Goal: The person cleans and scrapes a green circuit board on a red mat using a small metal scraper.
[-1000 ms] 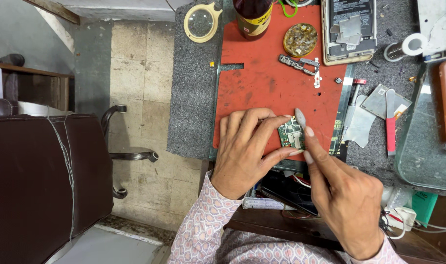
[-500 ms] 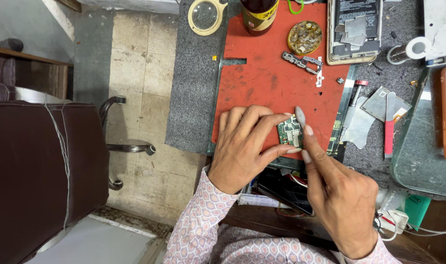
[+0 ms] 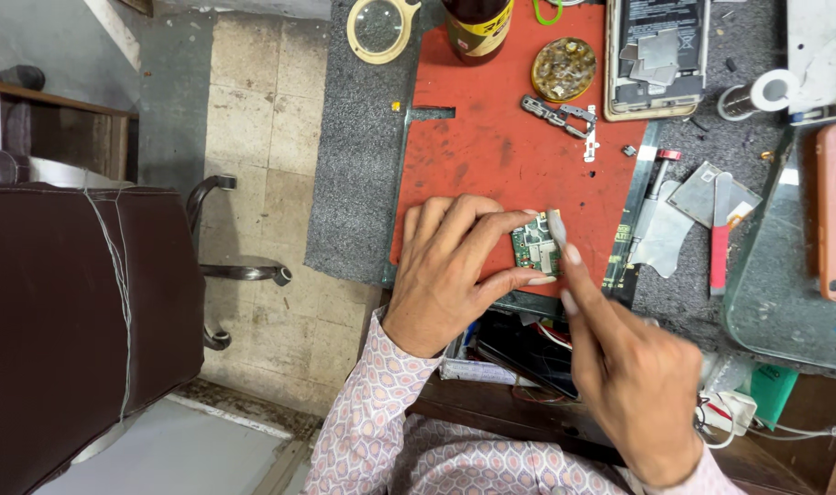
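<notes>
Here the left hand pinches a small green circuit board between thumb and forefinger, its fingers clamped on the board's near and far edges, holding it flat on the red mat near the mat's front edge. The right hand reaches in from the lower right, blurred; its fingers are closed on a thin grey tool whose tip meets the board's right side. On the mat's far part lie a round gold tin and a loose metal bracket. Beyond them an opened phone rests on the grey bench. To the right of the mat lie a red-handled tool and thin metal plates.
</notes>
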